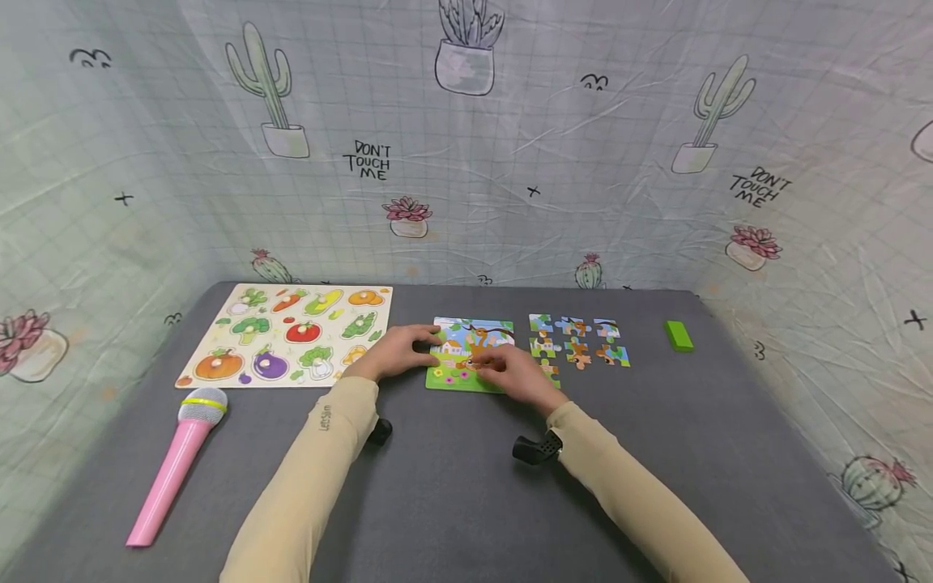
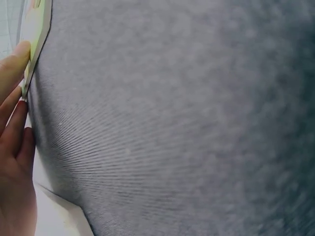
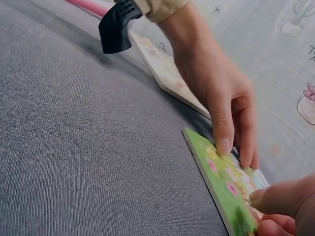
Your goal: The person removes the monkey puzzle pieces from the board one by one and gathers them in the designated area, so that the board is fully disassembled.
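A jigsaw puzzle board (image 1: pixel 455 379) with a cartoon garden scene lies flat in the middle of the table. My left hand (image 1: pixel 397 352) rests at its left side, fingers extended; in the left wrist view the thumb and fingertips (image 2: pixel 22 51) touch its edge. Over the board's lower middle, my right hand (image 1: pixel 513 374) pinches a small puzzle piece (image 1: pixel 470 363) between thumb and fingers, low against the picture. In the right wrist view the right thumb (image 3: pixel 275 199) covers much of that piece. Several loose puzzle pieces (image 1: pixel 578 355) lie in rows right of the board.
A wooden vegetable peg board (image 1: pixel 275 378) lies at the back left, close to my left hand. In front of it is a pink toy microphone (image 1: pixel 171 478). A green block (image 1: pixel 679 336) sits at the far right. Printed cloth (image 1: pixel 481 162) hangs behind the table.
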The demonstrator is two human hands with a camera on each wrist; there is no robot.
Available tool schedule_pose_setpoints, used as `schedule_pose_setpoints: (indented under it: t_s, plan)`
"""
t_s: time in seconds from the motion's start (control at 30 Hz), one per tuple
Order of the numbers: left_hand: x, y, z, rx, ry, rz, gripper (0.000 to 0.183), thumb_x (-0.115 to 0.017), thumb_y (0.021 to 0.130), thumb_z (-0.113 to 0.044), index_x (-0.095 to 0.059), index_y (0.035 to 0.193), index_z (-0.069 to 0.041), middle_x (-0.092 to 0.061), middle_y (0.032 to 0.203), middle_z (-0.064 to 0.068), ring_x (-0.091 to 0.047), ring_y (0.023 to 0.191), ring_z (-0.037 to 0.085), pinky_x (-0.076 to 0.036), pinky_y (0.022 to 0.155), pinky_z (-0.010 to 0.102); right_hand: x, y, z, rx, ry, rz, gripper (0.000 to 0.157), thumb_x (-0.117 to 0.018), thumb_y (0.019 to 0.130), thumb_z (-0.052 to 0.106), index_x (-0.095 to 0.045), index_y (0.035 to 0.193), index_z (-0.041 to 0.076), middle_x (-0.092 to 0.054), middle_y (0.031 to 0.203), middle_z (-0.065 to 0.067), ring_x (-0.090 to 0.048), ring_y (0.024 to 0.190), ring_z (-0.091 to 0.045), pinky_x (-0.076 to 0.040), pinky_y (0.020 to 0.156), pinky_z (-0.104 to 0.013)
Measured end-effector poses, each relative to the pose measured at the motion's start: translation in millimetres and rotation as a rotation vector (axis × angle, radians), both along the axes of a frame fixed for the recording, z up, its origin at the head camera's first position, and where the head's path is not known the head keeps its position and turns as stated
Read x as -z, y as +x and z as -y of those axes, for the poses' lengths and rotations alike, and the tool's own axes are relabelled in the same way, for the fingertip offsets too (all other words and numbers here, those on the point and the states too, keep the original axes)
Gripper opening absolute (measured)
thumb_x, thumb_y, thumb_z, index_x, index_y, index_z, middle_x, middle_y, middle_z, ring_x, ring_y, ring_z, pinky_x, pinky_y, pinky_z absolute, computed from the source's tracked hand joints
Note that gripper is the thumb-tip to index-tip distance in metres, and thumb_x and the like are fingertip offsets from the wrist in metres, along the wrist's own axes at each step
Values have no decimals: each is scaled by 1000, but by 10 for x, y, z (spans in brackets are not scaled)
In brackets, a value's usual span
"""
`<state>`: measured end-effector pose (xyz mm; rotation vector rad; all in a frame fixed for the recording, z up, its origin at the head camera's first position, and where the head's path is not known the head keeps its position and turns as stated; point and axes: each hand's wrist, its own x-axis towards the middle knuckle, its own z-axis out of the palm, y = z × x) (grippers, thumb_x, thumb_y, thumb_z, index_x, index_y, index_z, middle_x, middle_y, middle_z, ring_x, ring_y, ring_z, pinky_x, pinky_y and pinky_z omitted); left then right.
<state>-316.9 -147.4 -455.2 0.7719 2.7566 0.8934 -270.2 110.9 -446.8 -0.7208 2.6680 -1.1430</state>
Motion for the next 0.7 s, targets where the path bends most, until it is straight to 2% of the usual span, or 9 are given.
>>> schedule_pose_setpoints:
  t_s: [0.13,0.33,0.7]
  plan:
    - [-8,-16,19,6,8,15,42,-73,89,-27,-67,126,-8,-47,148,6,-38,139,29,-33,116,44,8,-6,53,-9,27,-37,28,-67,92,13,-71,119,6,-66,109,-11,-64,90,-22,-55,74,-35]
    - [-17,-22,15,0,23,36,41,-73,89,-26,-68,126,-9,-47,148,5,-38,139,29,-33,116,45,-5,-1,109,-28,89,-101,28,-72,89,14,-72,115,6,-64,103,-11,-59,88,-23,-53,75,-37]
    - [-22,-1,12,-9,49,38,40,-73,89,-23,-68,125,-7,-49,146,6,-39,139,30,-33,116,45,-18,0,141,-23,126,-63,29,-72,89,11,-70,118,7,-58,107,-11,-55,96,-24,-52,83,-40]
